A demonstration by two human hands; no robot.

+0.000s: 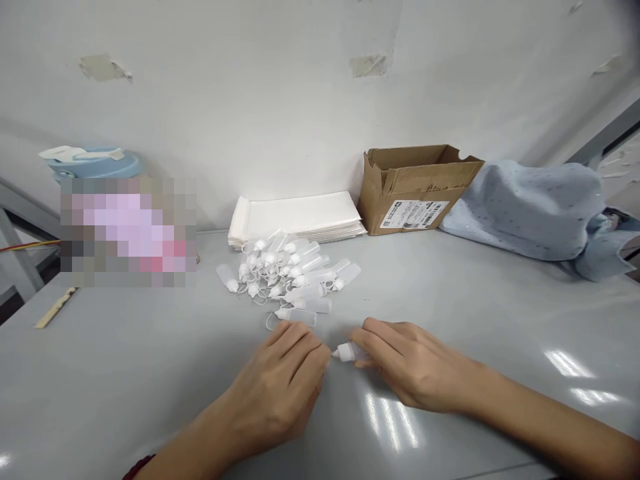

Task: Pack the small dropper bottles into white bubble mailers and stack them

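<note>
My right hand (407,357) is wrapped round a small translucent squeeze bottle (346,352) with a white collar and a pointed nozzle aimed left. Fingers curled together, my left hand (287,377) is closed at the nozzle's tip; whatever it pinches there is hidden behind the fingers. Just beyond my hands lies a loose heap of similar squeeze bottles (313,277), with white caps and thin looped straps. One bottle (303,317) rests closest to my left hand, its strap looping out to the left.
Behind the heap lies a stack of white padded envelopes (305,212). An open cardboard box (420,190) stands to their right, beside a bundled light-blue cloth (535,207). At the left are a blue lidded container (95,162), a blurred-out item and a cream-coloured strip (56,308).
</note>
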